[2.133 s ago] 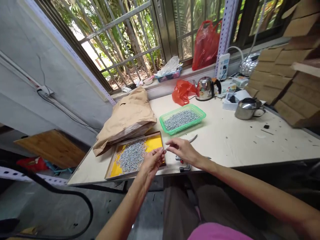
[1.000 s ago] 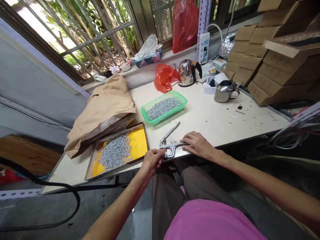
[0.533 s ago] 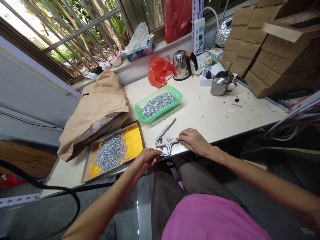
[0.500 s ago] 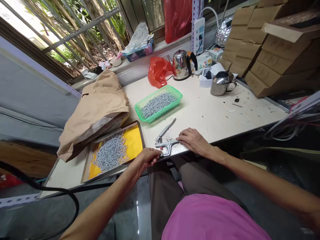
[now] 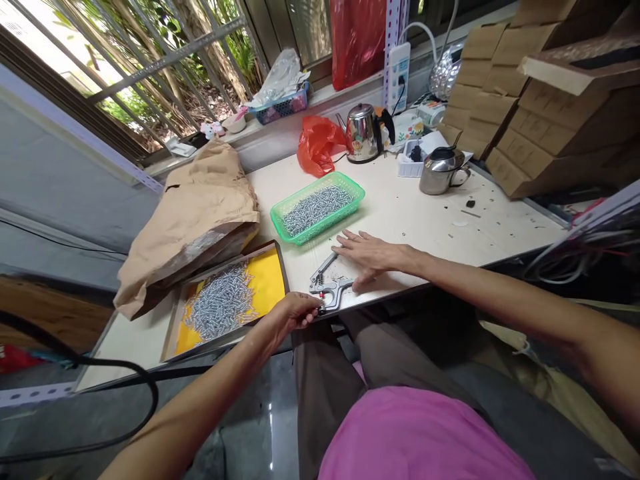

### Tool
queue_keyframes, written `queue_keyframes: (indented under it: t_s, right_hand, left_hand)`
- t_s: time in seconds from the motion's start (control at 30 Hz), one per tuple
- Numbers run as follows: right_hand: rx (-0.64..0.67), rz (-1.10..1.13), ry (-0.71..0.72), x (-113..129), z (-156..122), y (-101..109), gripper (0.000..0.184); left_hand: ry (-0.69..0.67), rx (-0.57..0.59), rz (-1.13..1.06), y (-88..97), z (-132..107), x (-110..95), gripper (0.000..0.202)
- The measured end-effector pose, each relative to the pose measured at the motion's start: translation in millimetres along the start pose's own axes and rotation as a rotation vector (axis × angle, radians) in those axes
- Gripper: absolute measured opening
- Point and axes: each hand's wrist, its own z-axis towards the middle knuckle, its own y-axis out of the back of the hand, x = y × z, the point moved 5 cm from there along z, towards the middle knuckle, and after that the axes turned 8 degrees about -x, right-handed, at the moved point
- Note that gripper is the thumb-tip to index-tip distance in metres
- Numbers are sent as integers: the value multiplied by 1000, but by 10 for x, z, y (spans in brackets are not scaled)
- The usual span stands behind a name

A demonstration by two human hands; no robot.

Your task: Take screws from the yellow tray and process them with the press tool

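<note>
A metal hand press tool with a long lever lies at the table's near edge. My left hand is pinched closed right at its jaw, holding something too small to make out. Fingers stretched out, my right hand rests on the raised lever of the tool. To the left, a yellow tray holds a heap of small metal parts. Behind the tool, a green basket contains more metal parts.
A brown paper sack lies at the back left. A red plastic bag, a steel kettle and a steel mug stand at the back. Stacked cardboard boxes fill the right. A black hose curves at lower left.
My right hand has left the tool's lower handle and moved up onto the lever, fingers now spread. My left hand stays pinched at the jaw.
</note>
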Motion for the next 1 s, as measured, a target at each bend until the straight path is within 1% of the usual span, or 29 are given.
queue_keyframes:
  t_s: [0.07, 0.13, 0.33, 0.43, 0.47, 0.5, 0.53, 0.6, 0.63, 0.67, 0.7, 0.73, 0.77, 0.8, 0.87, 0.93, 1.0]
  right_hand:
    - [41, -7, 26, -16, 92, 6, 108]
    - [54, -25, 23, -7, 130, 24, 101]
    - [37, -100, 8, 105, 70, 103, 72]
    - [42, -98, -38, 118, 35, 101, 65]
    - [45, -96, -56, 119, 25, 97, 65]
    - [47, -94, -70, 125, 15, 93, 63]
    - [50, -95, -76, 137, 5, 89, 60]
    - [51, -103, -73, 177, -21, 79, 50]
    - [47, -109, -71, 199, -36, 73, 44]
    - [36, -114, -73, 217, -53, 67, 39]
    - [20, -118, -77, 232, -69, 62, 35]
    - [3, -118, -79, 243, -86, 57, 33]
    - [-13, -113, -79, 249, -103, 52, 33]
    - [-22, -105, -81, 249, -120, 49, 35]
    - [-17, -84, -82, 242, -153, 51, 45]
    - [9, -62, -84, 238, -181, 72, 56]
    - [30, -72, -110, 238, -198, 111, 56]
  left_hand:
    - [-6, -8, -15, 4, -12, 1, 21]
    - [-6, -16, -28, 6, -20, 2, 21]
    - [-12, -35, -55, -9, -14, 2, 23]
    - [-50, -73, 13, 4, -72, 7, 27]
    - [-99, -109, 73, 19, -108, -5, 27]
    - [-181, -175, 155, 41, -152, -34, 25]
    - [-298, -268, 251, 65, -206, -85, 21]
    - [-594, -470, 470, 60, -334, -230, 18]
    - [-747, -537, 574, 14, -389, -304, 21]
    - [-884, -564, 667, -57, -422, -370, 26]
    - [-998, -558, 746, -140, -428, -427, 32]
    - [-1080, -530, 813, -223, -409, -478, 38]
    - [-1133, -496, 867, -295, -372, -525, 44]
    - [-1162, -464, 910, -351, -325, -570, 47]
    - [-1180, -408, 979, -418, -231, -651, 50]
    - [-1197, -365, 1019, -437, -176, -714, 51]
    - [-1211, -340, 1027, -423, -155, -755, 51]
